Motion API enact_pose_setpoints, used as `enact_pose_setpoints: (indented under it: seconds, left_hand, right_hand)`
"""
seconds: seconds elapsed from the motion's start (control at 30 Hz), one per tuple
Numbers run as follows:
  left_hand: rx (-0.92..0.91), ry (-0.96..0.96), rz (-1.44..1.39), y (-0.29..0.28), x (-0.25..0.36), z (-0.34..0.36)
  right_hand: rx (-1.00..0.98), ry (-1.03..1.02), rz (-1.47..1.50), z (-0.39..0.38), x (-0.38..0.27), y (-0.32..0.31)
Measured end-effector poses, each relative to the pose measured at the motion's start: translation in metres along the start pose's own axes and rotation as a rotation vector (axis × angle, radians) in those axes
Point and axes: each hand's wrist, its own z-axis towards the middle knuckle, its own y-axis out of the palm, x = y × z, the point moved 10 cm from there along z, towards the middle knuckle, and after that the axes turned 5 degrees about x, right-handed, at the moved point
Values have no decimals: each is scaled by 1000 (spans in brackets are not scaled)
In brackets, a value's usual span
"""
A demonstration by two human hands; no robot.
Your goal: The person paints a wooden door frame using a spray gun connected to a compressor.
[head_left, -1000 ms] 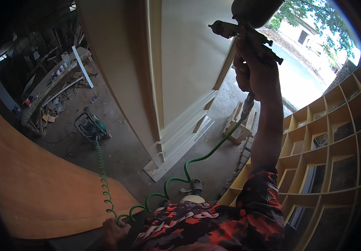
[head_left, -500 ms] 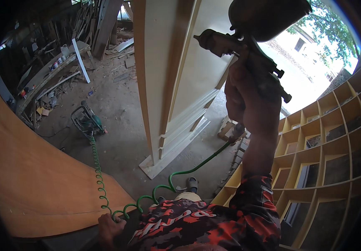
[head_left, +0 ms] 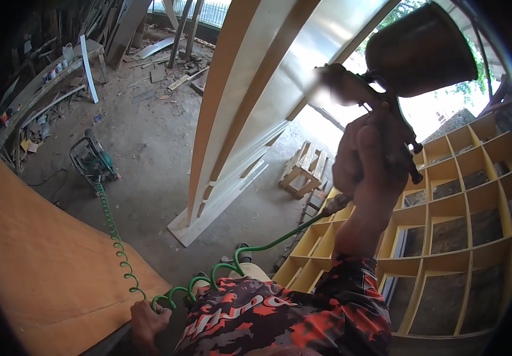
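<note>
My right hand (head_left: 367, 148) is raised and wrapped round the handle of a dark spray gun (head_left: 420, 53) with a large cup on top. Its nozzle points left at the tall cream-coloured wooden panel piece (head_left: 256, 101), apart from it, and a pale blur surrounds the tip. From under the handle a green coiled air hose (head_left: 268, 242) runs down across my front. Low on the left, my left hand (head_left: 149, 320) is closed round this hose. The hose leads on to a green machine with a black frame (head_left: 94, 160) on the floor.
An orange-brown wooden board (head_left: 48, 255) fills the lower left. To the right leans a yellowish wooden grid of compartments (head_left: 428, 261). A small wooden stool (head_left: 304, 169) stands beyond the panel piece. A cluttered bench (head_left: 48, 89) and scrap wood lie at the far left.
My view has turned, so the panel's base and the machine sit further left. The spray gun and my right hand have shifted right and lower in view. A pale blur now shows at the nozzle.
</note>
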Motion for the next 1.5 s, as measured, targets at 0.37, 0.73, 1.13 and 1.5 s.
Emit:
enact_pose_setpoints:
  seconds: [0.37,0.73,1.13,1.5]
  left_hand:
    - [42,25,-62,-7,43,3]
    - [7,-51,-66,-16,114,3]
    - [67,15,-74,-23,192,-2]
    - [-7,-10,-43,0,228,4]
  right_hand:
    - [145,169,-163,75,78,-83]
    - [165,192,-152,146,127,-138]
    - [140,180,-130,223,173,-210]
    - [136,206,-54,291,226,-279]
